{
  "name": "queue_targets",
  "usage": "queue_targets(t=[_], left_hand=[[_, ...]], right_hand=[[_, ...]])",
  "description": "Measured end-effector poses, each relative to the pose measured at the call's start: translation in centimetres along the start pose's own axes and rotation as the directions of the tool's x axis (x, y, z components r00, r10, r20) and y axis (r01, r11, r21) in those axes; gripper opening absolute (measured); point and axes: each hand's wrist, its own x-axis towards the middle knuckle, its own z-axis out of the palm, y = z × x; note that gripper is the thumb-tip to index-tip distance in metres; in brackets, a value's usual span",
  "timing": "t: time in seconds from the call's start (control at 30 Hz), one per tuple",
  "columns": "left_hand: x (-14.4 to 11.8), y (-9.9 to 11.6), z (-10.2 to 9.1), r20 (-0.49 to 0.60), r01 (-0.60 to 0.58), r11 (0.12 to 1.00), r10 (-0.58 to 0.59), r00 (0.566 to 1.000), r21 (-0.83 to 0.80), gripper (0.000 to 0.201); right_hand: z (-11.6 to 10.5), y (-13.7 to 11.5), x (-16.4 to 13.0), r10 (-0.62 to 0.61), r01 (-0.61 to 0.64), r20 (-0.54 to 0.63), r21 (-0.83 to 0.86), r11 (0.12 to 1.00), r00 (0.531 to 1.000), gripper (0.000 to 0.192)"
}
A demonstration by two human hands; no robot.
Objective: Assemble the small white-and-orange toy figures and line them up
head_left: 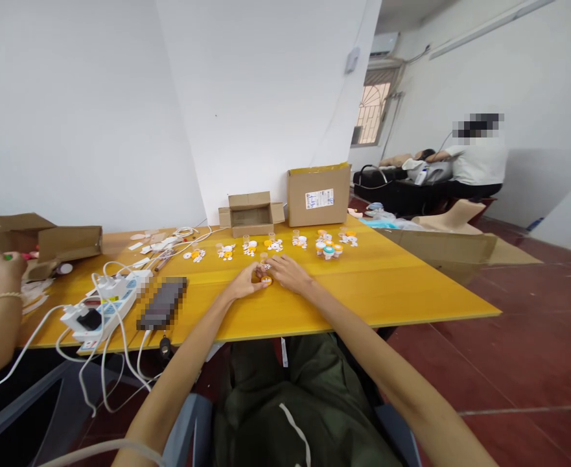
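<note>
- The single view looks from the wearer's head, above the lap (pixel 290 370) at 6 o'clock, facing forward and down over the table (pixel 377 285).
- It is near the left hand (pixel 246 283) and right hand (pixel 289 271), which show just off centre, between 6 and 8 o'clock.
- Wide in reach, it takes in the white wall (pixel 266 84) at 12, a seated person (pixel 479 162) farther off between 2 and 3, the red floor (pixel 509 370) at 4 and a co-worker's hand (pixel 8 272) at 9.

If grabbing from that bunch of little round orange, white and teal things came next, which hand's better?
Probably the right hand: it's nearer the bunch of little round orange, white and teal things, on its side. The left hand is farther away, by a small round orange-and-white piece.
</note>
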Motion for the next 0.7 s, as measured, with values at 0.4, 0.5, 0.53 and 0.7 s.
queue_targets(t=[0.4,0.5,0.53,0.7], left_hand=[[0.2,-0.2,0.0,0.019,0.004,0.997,-0.002,1.000,-0.079,0.045],[0.3,-0.2,0.0,0.030,0.009,0.996,-0.006,1.000,-0.093,0.046],[0.3,-0.2,0.0,0.031,0.009,0.995,-0.006,1.000,-0.096,0.046],[0.3,0.0,0.0,0.033,0.004,0.995,-0.001,0.999,-0.095,0.044]], right_hand=[[-1.1,-1.1,-1.6,0.042,-0.018,-0.135,0.174,0.985,0.990,0.028],[-0.5,-1.1,-1.5,0.028,-0.005,-0.131,0.171,0.985,0.991,0.029],[-0.4,-1.0,-1.5,0.025,-0.004,-0.127,0.165,0.986,0.992,0.030],[-0.1,-1.0,-1.6,0.008,0.008,-0.116,0.140,0.990,0.993,0.031]])
